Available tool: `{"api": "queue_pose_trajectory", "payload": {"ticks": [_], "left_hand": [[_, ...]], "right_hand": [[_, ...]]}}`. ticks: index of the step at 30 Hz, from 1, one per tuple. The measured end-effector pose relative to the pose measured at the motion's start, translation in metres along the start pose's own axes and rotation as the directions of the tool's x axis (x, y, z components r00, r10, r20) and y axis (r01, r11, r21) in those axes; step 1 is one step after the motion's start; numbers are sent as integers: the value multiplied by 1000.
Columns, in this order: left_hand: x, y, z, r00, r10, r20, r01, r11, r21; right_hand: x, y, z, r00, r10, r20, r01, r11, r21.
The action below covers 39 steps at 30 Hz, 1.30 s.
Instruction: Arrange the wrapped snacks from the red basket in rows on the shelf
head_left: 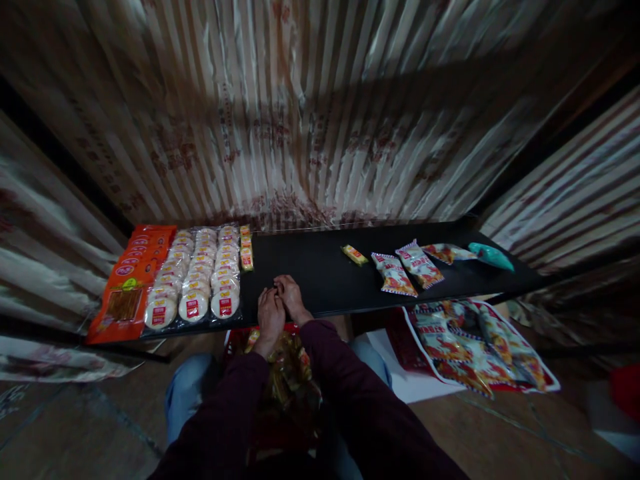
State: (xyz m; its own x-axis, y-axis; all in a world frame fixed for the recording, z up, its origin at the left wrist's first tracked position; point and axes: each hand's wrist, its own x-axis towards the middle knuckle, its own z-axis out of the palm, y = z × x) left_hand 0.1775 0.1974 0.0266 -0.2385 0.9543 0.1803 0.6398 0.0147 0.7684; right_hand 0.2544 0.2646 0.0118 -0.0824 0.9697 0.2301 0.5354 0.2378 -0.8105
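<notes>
My left hand rests at the front edge of the black shelf, back of the hand up and fingers stretched forward. Close against it lies my right hand, its fingers loosely bent over the shelf top. I see nothing held in either one. Left of them a column of small yellow packets stands beside rows of round white crackers in clear wrap. A single yellow packet lies farther right. Below my forearms, between my knees, a container holds several yellow-wrapped packets.
An orange snack bag fills the shelf's left end. On the right lie white-and-red snack bags and a green bag. Beneath that side, a red-and-white box holds several more snack bags. Striped cloth hangs behind the shelf.
</notes>
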Motion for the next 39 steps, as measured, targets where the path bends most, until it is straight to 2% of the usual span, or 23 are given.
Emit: {"api": "queue_pose_trajectory", "payload": {"ticks": [5, 8, 10, 12, 14, 16, 18, 21, 23, 25, 27, 30, 34, 39], "left_hand": [[-35, -11, 2, 981, 192, 31, -193, 980, 49], [-63, -24, -5, 934, 338, 114, -350, 930, 110], [-81, -34, -10, 905, 386, 180, -414, 897, 154], [-100, -45, -13, 898, 367, 244, -416, 888, 195], [-118, -58, -15, 906, 274, 323, -360, 900, 246], [-136, -73, -19, 913, 111, 392, -252, 910, 330], [-151, -86, -23, 889, -3, 458, -197, 900, 389], [-167, -96, -31, 850, 40, 526, -267, 893, 364], [-172, -96, -34, 830, 74, 553, -303, 892, 336], [-174, -93, -35, 828, 64, 557, -297, 892, 340], [-174, -89, -36, 838, 32, 544, -273, 889, 367], [-173, -87, -38, 846, 9, 533, -251, 889, 384], [-175, -90, -41, 843, 46, 535, -263, 905, 336], [-181, -95, -37, 892, 50, 450, -183, 949, 258]], "right_hand": [[-36, 1, -16, 995, -98, -9, 98, 995, -13], [-70, -4, -21, 989, -151, -2, 150, 987, -57], [-96, -9, -21, 985, -175, -9, 173, 980, -100], [-124, -10, -19, 977, -213, -4, 210, 968, -139], [-150, -6, -15, 966, -255, 53, 260, 954, -152], [-173, 4, -9, 952, -256, 166, 285, 942, -178], [-191, 19, -2, 933, -172, 315, 245, 946, -212], [-206, 39, 6, 865, 41, 500, 137, 939, -314], [-209, 45, 8, 835, 91, 542, 123, 930, -347], [-209, 46, 7, 814, 87, 575, 136, 933, -334], [-208, 44, 4, 808, 81, 583, 132, 940, -314], [-210, 42, 2, 837, 94, 539, 72, 957, -280], [-213, 46, 5, 861, 141, 489, -61, 982, -177], [-211, 50, 9, 870, 251, 425, -256, 965, -46]]}}
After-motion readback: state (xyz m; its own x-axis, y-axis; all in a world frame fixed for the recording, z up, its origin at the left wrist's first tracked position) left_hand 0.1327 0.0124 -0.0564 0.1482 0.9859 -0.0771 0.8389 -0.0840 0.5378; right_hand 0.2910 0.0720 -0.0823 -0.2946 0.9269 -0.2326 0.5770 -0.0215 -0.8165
